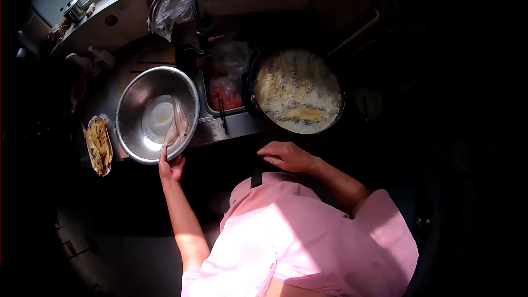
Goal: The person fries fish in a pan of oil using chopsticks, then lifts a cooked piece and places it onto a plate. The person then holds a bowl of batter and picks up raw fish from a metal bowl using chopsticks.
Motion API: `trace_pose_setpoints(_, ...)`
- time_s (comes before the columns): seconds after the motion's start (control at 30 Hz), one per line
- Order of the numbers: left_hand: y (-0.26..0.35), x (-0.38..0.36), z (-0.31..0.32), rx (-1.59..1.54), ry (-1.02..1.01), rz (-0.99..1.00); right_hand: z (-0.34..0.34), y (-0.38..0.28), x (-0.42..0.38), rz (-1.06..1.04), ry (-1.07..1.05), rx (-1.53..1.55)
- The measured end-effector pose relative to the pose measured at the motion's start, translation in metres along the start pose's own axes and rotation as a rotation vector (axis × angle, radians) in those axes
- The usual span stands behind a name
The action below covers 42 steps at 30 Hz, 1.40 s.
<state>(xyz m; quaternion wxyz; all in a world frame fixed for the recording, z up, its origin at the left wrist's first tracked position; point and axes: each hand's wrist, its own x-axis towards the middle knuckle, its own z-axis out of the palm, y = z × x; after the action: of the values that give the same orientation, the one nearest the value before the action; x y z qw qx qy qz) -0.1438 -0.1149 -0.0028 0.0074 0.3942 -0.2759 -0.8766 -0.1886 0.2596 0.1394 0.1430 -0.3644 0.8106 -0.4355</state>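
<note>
A steel bowl [132, 110] with pale raw fish [180, 121] along its right inner side stands at the left of the counter. My left hand [171, 166] grips the bowl's near rim, its thumb or a finger over the edge by the fish. In front of my body, below the pan, my right hand [278, 155] hovers with its fingers bent together; whether anything is between them is too small to tell. A round pan [297, 91] of bubbling oil with several browning pieces in it is beyond my right hand.
An oblong dish of fried food [99, 146] lies left of the bowl. Between bowl and pan is a sink [225, 99] with a plastic bag and something red, and dark chopsticks [221, 114] at its front edge. Behind stands a faucet [201, 25] near a bag-covered round object [173, 11].
</note>
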Motion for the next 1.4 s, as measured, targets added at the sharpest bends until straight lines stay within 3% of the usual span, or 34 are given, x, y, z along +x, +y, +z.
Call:
trace_pose_setpoints(0.13, -0.004, -0.029, 0.003, 0.028, -0.116, 0.059, -0.091, 0.013, -0.070, 0.230, 0.462, -0.271)
trace_pose_setpoints(0.2, -0.014, -0.047, 0.003, 0.032, -0.201, 0.077, -0.133, 0.037, -0.112, 0.444, 0.726, -0.347)
trace_pose_setpoints(0.27, -0.030, -0.053, -0.007, 0.043, -0.196, 0.015, -0.163, 0.085, -0.165, 0.504, 0.938, -0.558)
trace_pose_setpoints(0.33, -0.060, -0.053, -0.021, 0.120, -0.124, -0.045, -0.179, 0.133, -0.217, 0.623, 0.945, -0.749)
trace_pose_setpoints(0.37, -0.078, -0.054, -0.025, 0.202, -0.066, -0.090, -0.184, 0.156, -0.241, 0.745, 0.845, -0.731)
trace_pose_setpoints(0.43, -0.116, -0.065, -0.015, 0.389, 0.036, -0.190, -0.186, 0.170, -0.256, 0.765, 0.735, -0.873)
trace_pose_setpoints(0.5, -0.153, -0.075, 0.000, 0.511, 0.022, -0.273, -0.190, 0.190, -0.263, 0.826, 0.517, -1.016)
trace_pose_setpoints(0.6, -0.222, -0.096, 0.073, 0.798, -0.081, -0.371, -0.204, 0.211, -0.246, 0.716, 0.445, -1.151)
trace_pose_setpoints(0.63, -0.240, -0.105, 0.101, 0.861, -0.078, -0.394, -0.209, 0.213, -0.242, 0.722, 0.442, -1.134)
trace_pose_setpoints(0.67, -0.256, -0.112, 0.128, 1.007, -0.097, -0.402, -0.215, 0.217, -0.239, 0.578, 0.483, -1.023)
trace_pose_setpoints(0.8, -0.344, -0.106, 0.192, 1.022, -0.473, -0.511, -0.231, 0.262, -0.254, 0.218, 0.635, -0.723)
trace_pose_setpoints(0.93, -0.417, -0.109, 0.290, 1.158, -0.727, -0.586, -0.269, 0.269, -0.268, 0.373, 0.816, -0.444)
trace_pose_setpoints(1.0, -0.448, -0.103, 0.339, 1.073, -0.681, -0.608, -0.288, 0.274, -0.272, 0.317, 1.085, -0.292)
trace_pose_setpoints(1.1, -0.493, -0.070, 0.394, 0.917, -0.483, -0.503, -0.309, 0.250, -0.280, 0.404, 1.136, -0.254)
trace_pose_setpoints(1.17, -0.515, -0.040, 0.412, 0.793, -0.462, -0.484, -0.320, 0.224, -0.285, 0.404, 1.124, -0.167)
trace_pose_setpoints(1.2, -0.515, -0.032, 0.422, 0.910, -0.700, -0.353, -0.323, 0.216, -0.288, 0.397, 1.107, -0.080)
trace_pose_setpoints(1.27, -0.528, -0.032, 0.434, 0.748, -0.368, -0.463, -0.324, 0.214, -0.296, 0.371, 1.113, -0.018)
trace_pose_setpoints(1.33, -0.531, -0.037, 0.441, 0.801, -0.382, -0.428, -0.327, 0.210, -0.303, 0.335, 1.121, 0.045)
trace_pose_setpoints(1.4, -0.539, -0.026, 0.434, 0.848, -0.395, -0.385, -0.330, 0.200, -0.309, 0.431, 1.023, 0.031)
